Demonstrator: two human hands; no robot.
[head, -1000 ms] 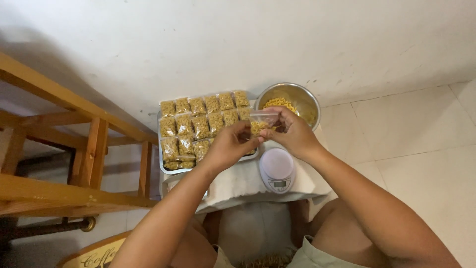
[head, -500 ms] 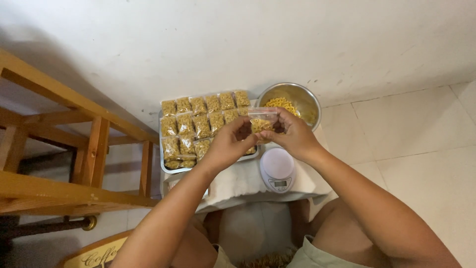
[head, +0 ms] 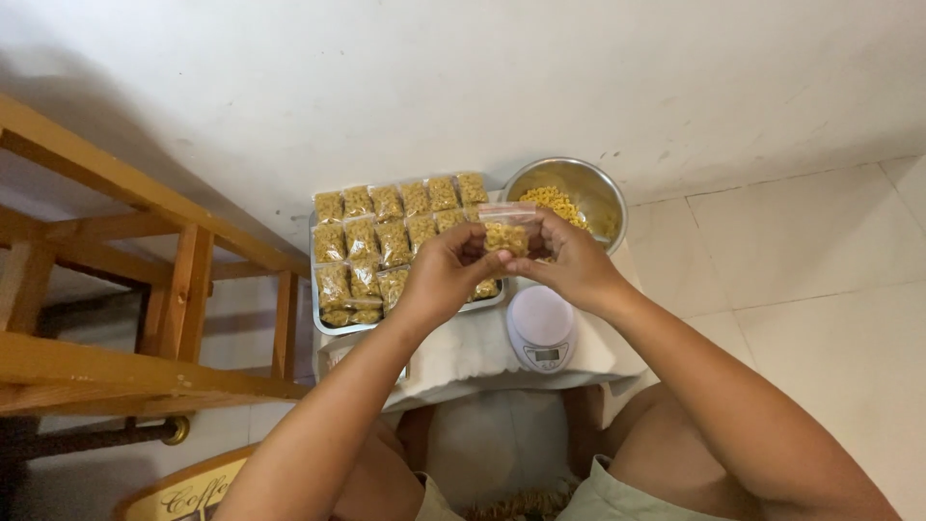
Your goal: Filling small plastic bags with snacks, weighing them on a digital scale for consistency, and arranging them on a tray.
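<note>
- Small clear plastic bag, part-filled with yellow pasta pieces; held upright in the air between both hands, above the near right corner of the tray and just left of the bowl.
- Left hand: raised, wrist bent, back toward the camera; fingertips pinched together on the bag's left edge.
- Right hand: raised opposite, forearm coming in from lower right; thumb and fingers clamped on the bag's right edge (fingertips of the two hands nearly meeting).
- Metal tray: rectangular, under and left of the hands.
- Filled bags: packed in rows in the tray, same yellow contents.
- Steel bowl: round, just right of the tray, loose yellow pasta inside.
- Kitchen scale: white, round platform, nothing on it; directly below the hands.
- White cloth: covering a small low stand that bears tray, bowl and scale.
- Wooden frame: light brown rails and posts, left side.
- White wall behind; pale floor tiles to the right.
</note>
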